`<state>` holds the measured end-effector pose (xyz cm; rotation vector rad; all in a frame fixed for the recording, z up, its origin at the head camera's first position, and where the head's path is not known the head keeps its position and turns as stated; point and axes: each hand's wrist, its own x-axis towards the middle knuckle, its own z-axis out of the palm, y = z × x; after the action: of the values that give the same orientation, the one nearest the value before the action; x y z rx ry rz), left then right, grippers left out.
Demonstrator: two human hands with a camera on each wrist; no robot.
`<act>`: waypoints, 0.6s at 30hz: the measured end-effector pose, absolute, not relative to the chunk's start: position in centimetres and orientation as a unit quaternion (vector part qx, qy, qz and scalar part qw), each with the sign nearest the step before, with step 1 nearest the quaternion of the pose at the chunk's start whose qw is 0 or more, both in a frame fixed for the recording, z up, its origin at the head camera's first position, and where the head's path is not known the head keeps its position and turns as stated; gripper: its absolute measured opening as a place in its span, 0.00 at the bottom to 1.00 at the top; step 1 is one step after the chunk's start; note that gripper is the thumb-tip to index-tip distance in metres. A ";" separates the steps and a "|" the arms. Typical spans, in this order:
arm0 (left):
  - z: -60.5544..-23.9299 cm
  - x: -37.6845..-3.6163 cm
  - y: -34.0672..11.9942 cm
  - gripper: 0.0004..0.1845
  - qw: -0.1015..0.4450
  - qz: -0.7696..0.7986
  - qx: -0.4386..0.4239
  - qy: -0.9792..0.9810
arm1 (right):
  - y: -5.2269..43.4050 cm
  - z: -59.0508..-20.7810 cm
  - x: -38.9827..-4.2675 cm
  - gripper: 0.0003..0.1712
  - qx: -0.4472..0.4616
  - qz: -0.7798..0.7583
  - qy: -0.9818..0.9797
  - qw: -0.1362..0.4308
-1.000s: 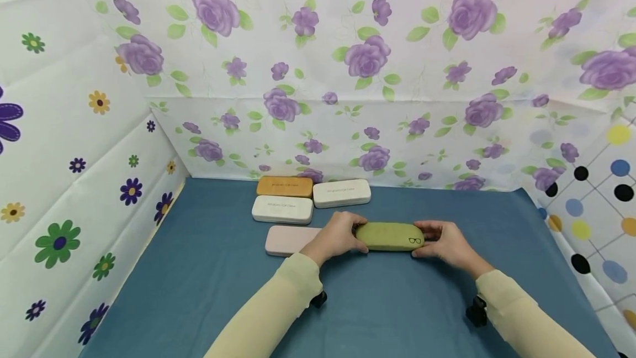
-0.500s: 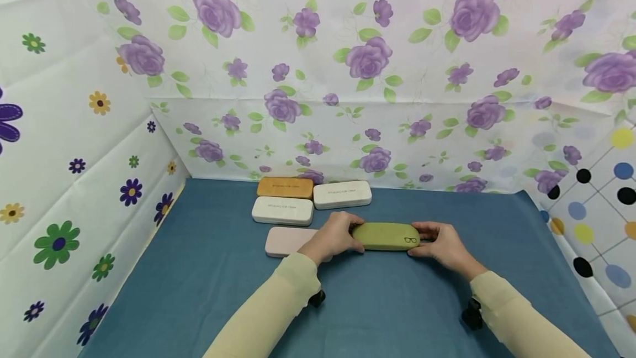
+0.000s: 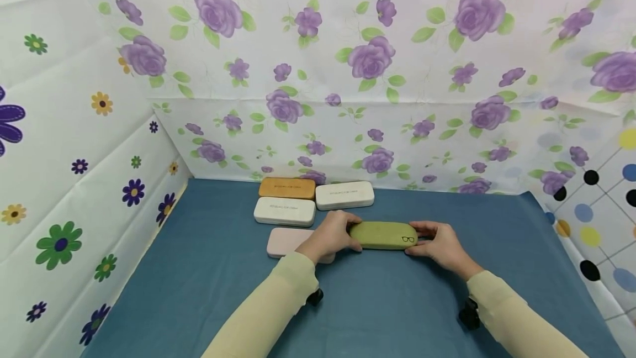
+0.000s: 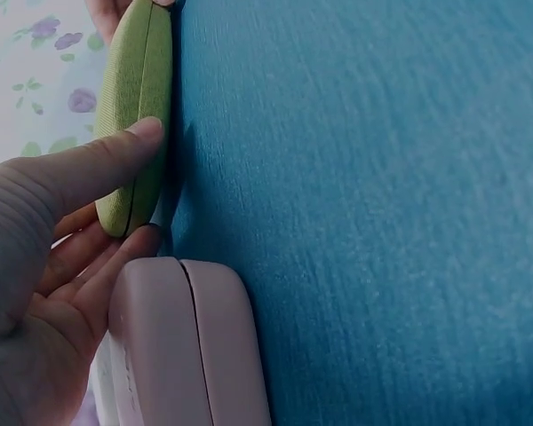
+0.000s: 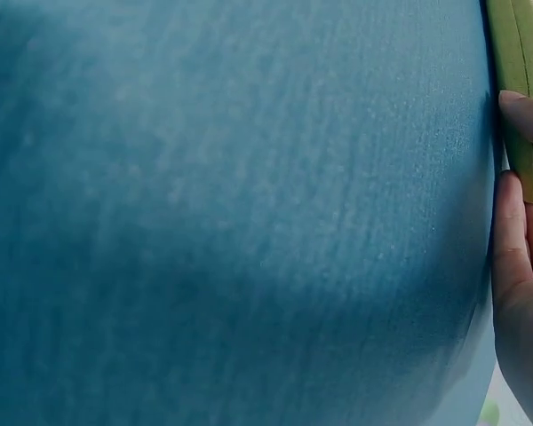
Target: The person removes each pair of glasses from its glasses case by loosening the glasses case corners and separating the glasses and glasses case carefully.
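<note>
A green glasses case (image 3: pixel 382 235) with a small glasses drawing at its right end lies lengthwise between the two hands. My left hand (image 3: pixel 332 235) grips its left end, thumb along the near side. At the other end my right hand (image 3: pixel 441 243) holds it between thumb and fingers. In the left wrist view the seam of the green case (image 4: pixel 142 80) shows it closed. A pink case (image 3: pixel 284 242) lies under the left wrist, partly hidden by it; in the left wrist view this pink case (image 4: pixel 191 346) sits just beside the fingers.
Behind the pink case are a white case (image 3: pixel 285 211), an orange case (image 3: pixel 287 188) and a second white case (image 3: pixel 345 195), set close together near the flowered back wall (image 3: pixel 367 126). A blue cloth (image 3: pixel 377 314) covers the table.
The green glasses case has shifted slightly left, with both hands moving along with it. More of the pink case's right end shows below the left wrist. The other cases have stayed put.
</note>
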<state>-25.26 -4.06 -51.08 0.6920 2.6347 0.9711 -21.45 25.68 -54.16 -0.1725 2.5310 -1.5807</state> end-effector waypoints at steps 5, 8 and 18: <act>-51.0 -25.3 -4.1 0.37 0.137 0.352 0.223 0.899 | 25.6 -54.0 -21.4 0.40 -0.057 -0.515 0.852 0.077; -51.0 -25.4 -4.1 0.37 0.137 0.358 0.221 0.897 | 25.4 -54.0 -21.4 0.41 -0.062 -0.492 0.866 0.068; -51.0 -25.3 -4.4 0.33 0.130 0.363 0.238 0.891 | 25.4 -54.3 -21.4 0.40 -0.049 -0.489 0.869 0.058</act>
<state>-25.32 -4.44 -50.96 0.6907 2.5895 1.0557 -21.42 25.44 -54.32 -0.1496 2.6330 -1.4815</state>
